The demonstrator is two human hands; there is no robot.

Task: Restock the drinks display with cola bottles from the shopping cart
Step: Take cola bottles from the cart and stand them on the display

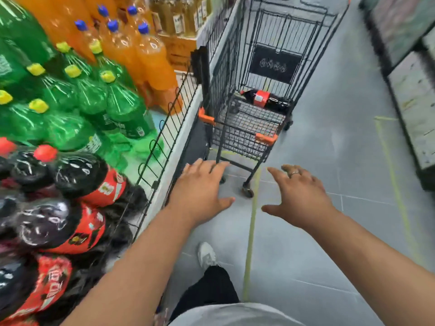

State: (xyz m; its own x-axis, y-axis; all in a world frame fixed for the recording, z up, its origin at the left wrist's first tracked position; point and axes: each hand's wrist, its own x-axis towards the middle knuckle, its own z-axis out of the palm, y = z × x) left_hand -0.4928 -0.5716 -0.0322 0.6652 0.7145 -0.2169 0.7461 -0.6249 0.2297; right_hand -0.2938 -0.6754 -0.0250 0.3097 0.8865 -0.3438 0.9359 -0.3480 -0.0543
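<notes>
Reaching toward the shopping cart (247,128) at frame centre, left hand (202,184) and right hand (299,196) spread open, holding nothing. Fetching, apparently: cola bottle (266,100) lying in the basket, well apart. Likely needs stepping closer, then carrying to the drinks display (181,137), lower left

The person has bare forearms (131,267), a light grey top (235,315), black trousers (211,285), a pale grey-white trainer (207,254) and a thin ring (294,173) on the right hand (299,196).
</notes>
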